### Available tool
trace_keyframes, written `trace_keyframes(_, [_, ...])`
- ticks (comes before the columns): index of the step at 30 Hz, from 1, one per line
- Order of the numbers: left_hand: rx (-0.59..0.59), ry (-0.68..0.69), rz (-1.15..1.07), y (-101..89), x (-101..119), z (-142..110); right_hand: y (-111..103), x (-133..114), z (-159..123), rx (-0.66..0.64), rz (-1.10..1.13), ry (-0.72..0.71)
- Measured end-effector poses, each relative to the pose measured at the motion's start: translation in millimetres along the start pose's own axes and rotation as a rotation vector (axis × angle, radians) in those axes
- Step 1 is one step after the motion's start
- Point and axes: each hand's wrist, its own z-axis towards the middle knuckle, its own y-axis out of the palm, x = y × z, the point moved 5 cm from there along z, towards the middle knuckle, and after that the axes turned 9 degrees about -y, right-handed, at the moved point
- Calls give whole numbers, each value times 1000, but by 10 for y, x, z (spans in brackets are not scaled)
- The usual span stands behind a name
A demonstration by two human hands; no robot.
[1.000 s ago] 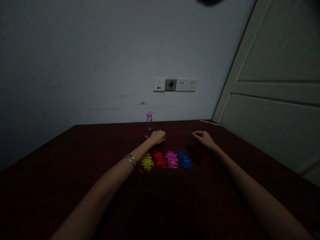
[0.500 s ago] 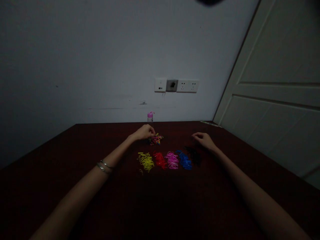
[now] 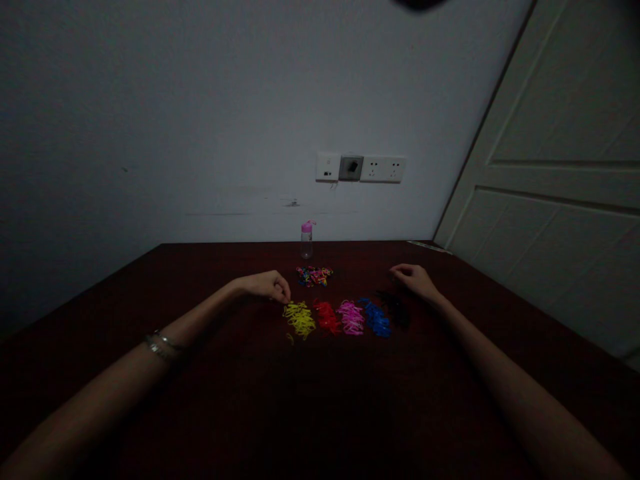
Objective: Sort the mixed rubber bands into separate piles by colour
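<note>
My left hand (image 3: 270,285) is closed in a pinch at the upper left edge of a pile of yellow rubber bands (image 3: 301,320); whatever is between its fingertips is too small to make out. To the right of the yellow pile lie red bands (image 3: 327,317), pink bands (image 3: 351,318), blue bands (image 3: 376,318) and dim black bands (image 3: 395,309). Behind this row sits a heap of mixed-colour rubber bands (image 3: 314,276). My right hand (image 3: 414,280) rests on the table just beyond the black bands, thumb and fingers curled together, their contents hidden.
A clear bottle with a pink lid (image 3: 307,241) stands behind the mixed heap. Sockets and a switch (image 3: 360,168) are on the wall behind the dark red table (image 3: 320,407). A pale panelled door (image 3: 555,173) is at the right.
My left hand has moved from the mixed heap leftward and nearer, to the yellow pile, uncovering the heap and bottle. My right hand keeps its place. The view has shifted slightly.
</note>
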Motion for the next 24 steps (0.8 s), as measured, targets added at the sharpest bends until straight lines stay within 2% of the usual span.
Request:
trace_keyframes(6, [301, -47, -267, -298, -132, 193, 7, -45, -10, 5, -26, -18])
trace_keyframes(13, [859, -93, -609, -602, -477, 444, 52, -71, -14, -32, -88, -77])
trace_keyframes(18, [1035, -83, -740, -620, -675, 594, 79, -95, -14, -83, -203, -131])
trace_keyframes(21, [1143, -80, -669, -632, -725, 646, 81, -179, -3, -101, -232, -157])
trace_keyframes(24, [1168, -52, -605, -639, -732, 677, 74, -324, 55, -99, -247, -187])
